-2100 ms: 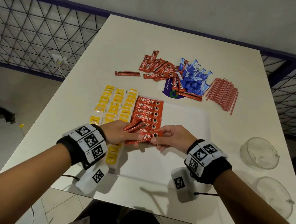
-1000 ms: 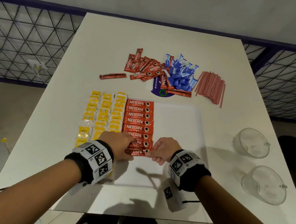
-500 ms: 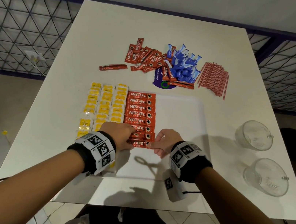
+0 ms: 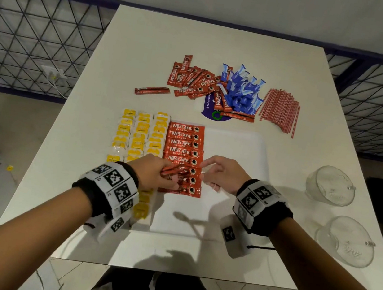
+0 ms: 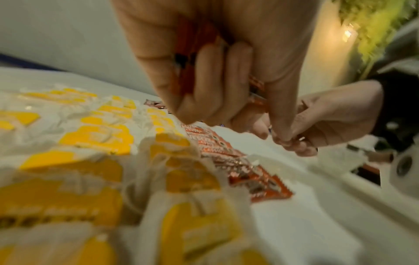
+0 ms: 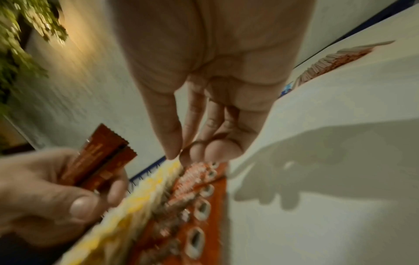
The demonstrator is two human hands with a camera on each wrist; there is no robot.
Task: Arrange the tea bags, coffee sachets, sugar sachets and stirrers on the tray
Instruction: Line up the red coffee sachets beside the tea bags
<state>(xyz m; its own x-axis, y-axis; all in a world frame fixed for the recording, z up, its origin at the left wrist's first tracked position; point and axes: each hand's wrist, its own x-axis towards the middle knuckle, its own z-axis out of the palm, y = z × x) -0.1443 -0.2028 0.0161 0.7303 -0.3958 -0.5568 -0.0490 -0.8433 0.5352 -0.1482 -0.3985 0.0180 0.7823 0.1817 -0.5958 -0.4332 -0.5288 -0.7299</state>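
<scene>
Left hand (image 4: pixel 154 170) grip: clenched round a small bundle of spare coffee sachets (image 6: pixel 102 161), thumb pressing them against curled fingers; their ends stick out past the thumb towards the right hand (image 4: pixel 221 173). The right-hand grip is released: fingers loosely extended, tips close together, holding nothing, hovering just beyond the bundle's free end.

Directly beneath both grips lies the laid column of coffee sachets (image 4: pixel 182 159) on the white tray (image 4: pixel 234 148). Outboard of the left grip, the yellow tea bags (image 4: pixel 140 137) sit in rows. Well ahead of both grips, on the worktop (image 4: pixel 215 44), remain a loose sachet heap (image 4: pixel 193 78), blue sugar sachets (image 4: pixel 242 91) and red stirrers (image 4: pixel 281 108).

Handling assessment: the sachets appear light, thin and flexible, with a slick foil finish; probably prone to sliding off one another. Recommended hold: pinch one protruding crimped end, draw it clear, and lay it flat below the column's last sachet.
</scene>
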